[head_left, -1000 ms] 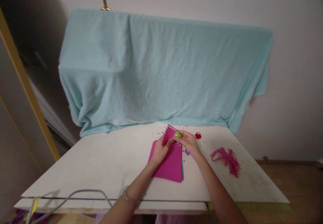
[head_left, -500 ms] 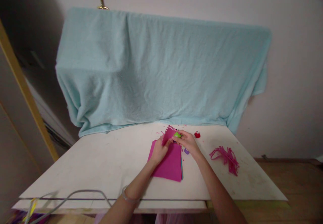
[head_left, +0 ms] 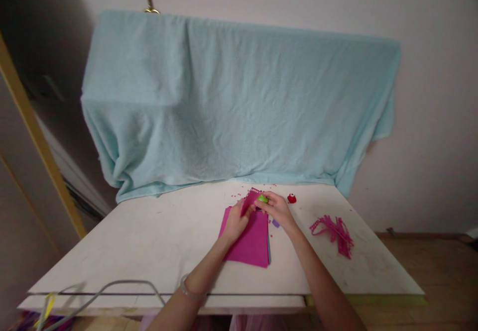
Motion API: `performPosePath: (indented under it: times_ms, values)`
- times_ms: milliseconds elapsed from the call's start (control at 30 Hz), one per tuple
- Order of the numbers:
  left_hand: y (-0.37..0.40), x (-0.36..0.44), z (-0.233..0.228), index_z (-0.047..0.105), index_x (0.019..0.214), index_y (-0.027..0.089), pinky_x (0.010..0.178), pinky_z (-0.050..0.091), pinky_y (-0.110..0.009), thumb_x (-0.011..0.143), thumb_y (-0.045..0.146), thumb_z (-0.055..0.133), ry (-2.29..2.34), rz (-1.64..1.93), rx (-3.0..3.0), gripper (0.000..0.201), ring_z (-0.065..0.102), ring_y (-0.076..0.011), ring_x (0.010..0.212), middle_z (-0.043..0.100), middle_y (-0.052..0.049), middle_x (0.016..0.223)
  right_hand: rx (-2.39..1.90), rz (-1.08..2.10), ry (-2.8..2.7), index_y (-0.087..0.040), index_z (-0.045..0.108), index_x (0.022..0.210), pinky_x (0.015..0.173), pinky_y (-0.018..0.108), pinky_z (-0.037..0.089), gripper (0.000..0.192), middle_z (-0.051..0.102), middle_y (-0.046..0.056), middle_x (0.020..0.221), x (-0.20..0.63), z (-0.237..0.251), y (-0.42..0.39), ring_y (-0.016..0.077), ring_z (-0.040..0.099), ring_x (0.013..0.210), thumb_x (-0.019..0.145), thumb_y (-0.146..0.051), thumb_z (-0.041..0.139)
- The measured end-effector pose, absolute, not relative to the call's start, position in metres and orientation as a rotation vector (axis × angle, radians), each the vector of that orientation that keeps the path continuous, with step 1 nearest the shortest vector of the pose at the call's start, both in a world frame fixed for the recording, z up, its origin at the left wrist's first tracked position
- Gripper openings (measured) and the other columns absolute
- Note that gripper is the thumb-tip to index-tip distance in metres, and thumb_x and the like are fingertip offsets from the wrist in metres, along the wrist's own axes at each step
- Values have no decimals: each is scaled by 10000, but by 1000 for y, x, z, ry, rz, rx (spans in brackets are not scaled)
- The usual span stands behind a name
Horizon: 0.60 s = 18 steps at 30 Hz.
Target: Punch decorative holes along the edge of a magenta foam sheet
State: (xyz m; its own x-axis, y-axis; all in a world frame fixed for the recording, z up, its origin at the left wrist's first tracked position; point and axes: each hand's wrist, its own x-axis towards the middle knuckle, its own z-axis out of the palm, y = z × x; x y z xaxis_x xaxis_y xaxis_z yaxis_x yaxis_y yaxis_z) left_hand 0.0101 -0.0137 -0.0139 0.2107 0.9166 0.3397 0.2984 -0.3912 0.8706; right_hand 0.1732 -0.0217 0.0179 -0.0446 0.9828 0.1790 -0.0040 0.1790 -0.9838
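Right hand (head_left: 278,210) closed around a small green punch (head_left: 263,198), thumb and fingers pinched on it at the raised edge of a pink strip (head_left: 249,199). Left hand (head_left: 235,224) closed on that same strip from the other side, holding it tilted up off the stack of pink sheets (head_left: 249,240), with a thin blue sheet edge (head_left: 269,251) peeping out on the stack's right. Just beside the right wrist, a small purple piece (head_left: 276,223); a little farther right, a red punch (head_left: 292,198) standing alone on the white surface (head_left: 149,241). Well to the right, a tangle of perforated pink offcuts (head_left: 334,231), and tiny pink specks scattered near the far edge. Behind everything, a pale blue towel (head_left: 231,102) draped over something bulky against the wall; at the near left, a grey cable (head_left: 112,288) looping over the surface edge. Likely trouble: strip slipping in the pinch, so a crooked or torn row of holes; thin paper buckling under an off-square press; punch jamming on a doubled edge; specks drifting to the floor. No brand, label or readable writing anywhere at this size.
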Motion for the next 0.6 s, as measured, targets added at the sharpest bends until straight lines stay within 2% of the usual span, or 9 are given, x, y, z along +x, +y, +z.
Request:
performPosePath:
  times_ms: [133, 300, 467, 600]
  values:
    - [-15, 9, -9, 622, 933, 179, 789, 440, -292, 898, 367, 476, 1043, 1200, 1854, 240, 604, -205, 836, 674, -63, 920, -1045, 1105, -1345, -173, 644, 891, 551, 239, 467, 358, 650, 18, 740, 174, 19, -23, 136, 593, 590, 653, -416, 753]
    - [-16, 10, -8, 632, 958, 190, 795, 447, -293, 880, 331, 494, 1045, 1188, 1854, 213, 602, -203, 840, 673, -51, 913, -1092, 1057, -1347, -165, 648, 891, 499, 238, 446, 395, 647, 23, 708, 175, 16, -21, 143, 577, 567, 631, -441, 760]
    - [-17, 13, -11, 639, 964, 201, 800, 451, -298, 874, 321, 502, 1011, 1225, 1842, 202, 610, -204, 845, 681, -49, 946, -1108, 996, -1311, -179, 649, 805, 490, 234, 426, 341, 637, 22, 693, 171, 12, -17, 149, 569, 592, 626, -448, 758]
    - [-20, 16, -10, 638, 961, 192, 790, 460, -297, 886, 370, 490, 1007, 1216, 1757, 244, 623, -211, 865, 692, -56, 964, -1151, 971, -1255, -184, 654, 760, 472, 244, 417, 367, 644, 32, 676, 169, 13, -17, 164, 570, 582, 589, -490, 762]
